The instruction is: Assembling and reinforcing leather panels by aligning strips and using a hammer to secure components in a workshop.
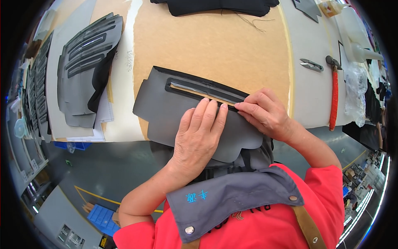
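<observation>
A dark grey sheet panel point(163, 120) with notched edges lies at the table's front edge, its near part hanging over. Near its far edge is a long narrow slot point(195, 90) framed by a black strip, and the tan table top shows through. My left hand point(197, 135) lies flat on the panel, fingers stretched out, their tips along the slot's near edge. With thumb and forefinger, my right hand point(267, 114) pinches the black strip point(237, 105) at the slot's right end. Those fingers partly hide that end.
Stacked grey panels point(85, 74) with similar slots lie to the left. At the far edge is a folded black piece point(215, 6) with loose threads. On the right are thread snips point(311, 65), a red-handled hammer point(334, 91) and clear plastic bags point(355, 91). A blue crate point(103, 220) stands on the floor.
</observation>
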Tool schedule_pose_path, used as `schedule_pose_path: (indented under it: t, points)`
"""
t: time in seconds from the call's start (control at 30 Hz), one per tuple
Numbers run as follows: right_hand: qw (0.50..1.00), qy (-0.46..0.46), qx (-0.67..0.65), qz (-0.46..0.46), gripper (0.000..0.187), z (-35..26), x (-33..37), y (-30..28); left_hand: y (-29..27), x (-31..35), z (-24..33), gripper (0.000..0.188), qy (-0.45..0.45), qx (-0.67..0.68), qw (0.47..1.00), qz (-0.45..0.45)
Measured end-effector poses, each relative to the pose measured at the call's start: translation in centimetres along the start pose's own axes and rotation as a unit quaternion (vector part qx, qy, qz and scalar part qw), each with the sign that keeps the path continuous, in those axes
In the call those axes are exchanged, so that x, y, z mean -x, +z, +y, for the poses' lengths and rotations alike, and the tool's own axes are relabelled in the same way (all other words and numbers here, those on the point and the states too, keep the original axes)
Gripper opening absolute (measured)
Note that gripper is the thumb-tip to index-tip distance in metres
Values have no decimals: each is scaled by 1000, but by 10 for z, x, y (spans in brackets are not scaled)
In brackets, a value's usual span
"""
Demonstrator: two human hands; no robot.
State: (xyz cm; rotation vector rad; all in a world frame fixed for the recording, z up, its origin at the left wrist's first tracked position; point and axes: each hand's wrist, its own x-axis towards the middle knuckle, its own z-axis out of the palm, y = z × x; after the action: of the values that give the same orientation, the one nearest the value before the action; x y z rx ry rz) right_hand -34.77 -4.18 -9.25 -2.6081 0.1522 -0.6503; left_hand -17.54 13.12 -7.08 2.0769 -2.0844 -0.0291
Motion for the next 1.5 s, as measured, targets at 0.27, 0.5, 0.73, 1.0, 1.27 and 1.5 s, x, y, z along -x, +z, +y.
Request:
schedule_pose_path:
  t: [0.27, 0.5, 0.73, 1.0, 1.27, 1.5]
  points:
    - [999, -12, 24, -25, 29, 1, 7, -7, 4, -1, 4, 50, -1, 22, 1000, 6]
    - [996, 87, -8, -3, 30, -2, 14, -12, 6, 0, 9, 50, -5, 5, 1000, 4]
    - [998, 64, 24, -4, 28, -5, 16, -9, 5, -2, 10, 51, 9, 45, 999, 3]
    - [998, 1, 56, -9, 30, -2, 21, -13, 4, -1, 13, 51, 6, 57, 998, -2]
    - [999, 5, 46, -24, 38, -2, 23, -13, 5, 1, 14, 51, 11, 41, 999, -13]
    - [996, -52, 52, -55, 41, 6, 28, -21, 4, 2, 13, 51, 12, 38, 999, -19]
